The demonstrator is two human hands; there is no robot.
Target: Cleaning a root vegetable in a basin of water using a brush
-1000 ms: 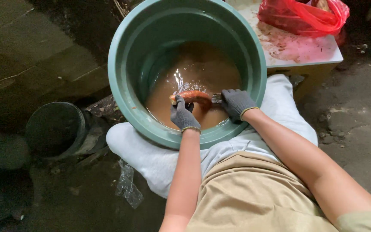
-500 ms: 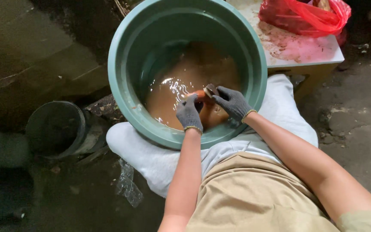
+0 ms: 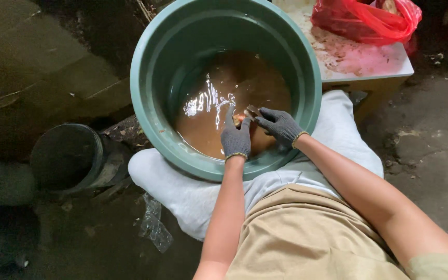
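Both hands in dark grey knitted gloves reach into the large round green plastic tub (image 3: 151, 129), which is partly filled with muddy brown water (image 3: 219, 98). The left hand (image 3: 236, 136) and the right hand (image 3: 280, 124) meet near the middle of the tub, at the water surface. Between them is a small orange-brown object (image 3: 243, 117), wet and mostly hidden; its shape I cannot tell. The fingers of both hands are curled around it, grasping it. Far right, a red plastic bag (image 3: 364, 21) lies on a stained white board (image 3: 369, 59).
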